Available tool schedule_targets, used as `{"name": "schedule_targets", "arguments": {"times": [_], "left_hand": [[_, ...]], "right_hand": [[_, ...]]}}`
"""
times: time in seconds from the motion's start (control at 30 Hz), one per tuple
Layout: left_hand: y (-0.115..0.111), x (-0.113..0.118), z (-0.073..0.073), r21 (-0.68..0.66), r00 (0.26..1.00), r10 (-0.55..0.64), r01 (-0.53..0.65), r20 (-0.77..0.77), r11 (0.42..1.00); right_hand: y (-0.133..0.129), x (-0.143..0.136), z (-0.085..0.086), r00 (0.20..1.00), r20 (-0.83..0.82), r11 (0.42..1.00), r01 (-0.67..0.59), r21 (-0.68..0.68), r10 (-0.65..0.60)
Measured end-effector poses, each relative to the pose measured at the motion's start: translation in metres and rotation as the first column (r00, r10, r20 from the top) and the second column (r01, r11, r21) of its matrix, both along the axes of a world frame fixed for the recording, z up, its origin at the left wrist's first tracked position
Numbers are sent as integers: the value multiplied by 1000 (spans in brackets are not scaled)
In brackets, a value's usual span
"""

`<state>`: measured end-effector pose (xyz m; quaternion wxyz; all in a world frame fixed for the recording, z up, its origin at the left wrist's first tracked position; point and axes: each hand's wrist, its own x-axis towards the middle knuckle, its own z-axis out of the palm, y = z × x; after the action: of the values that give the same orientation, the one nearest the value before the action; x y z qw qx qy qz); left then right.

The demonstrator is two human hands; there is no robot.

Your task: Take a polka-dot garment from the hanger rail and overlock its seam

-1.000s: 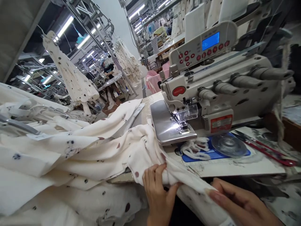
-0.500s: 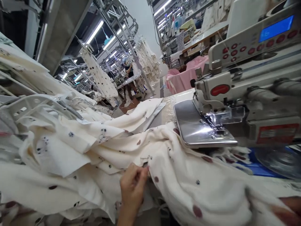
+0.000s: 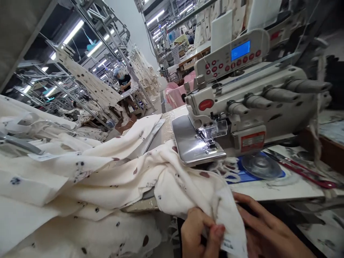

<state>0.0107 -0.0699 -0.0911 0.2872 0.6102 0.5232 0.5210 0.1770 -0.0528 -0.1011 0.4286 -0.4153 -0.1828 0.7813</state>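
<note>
Near edge of the table: my left hand (image 3: pixel 200 233) pinched the spotted cream fabric (image 3: pixel 172 182), my right hand (image 3: pixel 264 229) gripping beneath; edges wanted aligning before the sewing machine (image 3: pixel 242 107).

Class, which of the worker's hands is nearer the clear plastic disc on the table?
Right. The right hand lies just below the clear disc; the left hand is farther left, gripping the cream fabric.

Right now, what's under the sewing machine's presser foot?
Only the bare steel plate shows under the presser foot of the sewing machine; no cloth there. The spotted fabric lies beside the plate, pinched by left hand and right hand. The tabletop beneath it is covered.
</note>
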Motion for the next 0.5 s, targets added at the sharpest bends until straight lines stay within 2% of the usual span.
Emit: {"name": "schedule_targets", "arguments": {"times": [0.03, 0.13, 0.2, 0.3, 0.37, 0.5], "left_hand": [[-1, -1, 1, 20, 1000, -4, 4, -5, 1000], [-1, 1, 0, 99, 998, -5, 11, -55, 995], [1, 2, 0, 172, 993, 3, 16, -114, 985], [7, -1, 5, 300, 970, 11, 65, -245, 952], [10, -5, 12, 359, 953, 34, 81, -302, 930], [12, -3, 25, 364, 950, 48, 71, -309, 929]], "right_hand": [[-1, -4, 1, 999, -17, 1000, -29, 9, 29], [-4, -9, -3, 989, -51, 980, -128, 154, 138], [-4, -5, -6, 983, -20, 956, -173, 239, 183], [1, 4, -6, 977, 61, 943, -212, 255, 204], [5, 8, -3, 971, 46, 938, -238, 251, 235], [8, 5, -2, 954, -51, 928, -276, 250, 297]]}}
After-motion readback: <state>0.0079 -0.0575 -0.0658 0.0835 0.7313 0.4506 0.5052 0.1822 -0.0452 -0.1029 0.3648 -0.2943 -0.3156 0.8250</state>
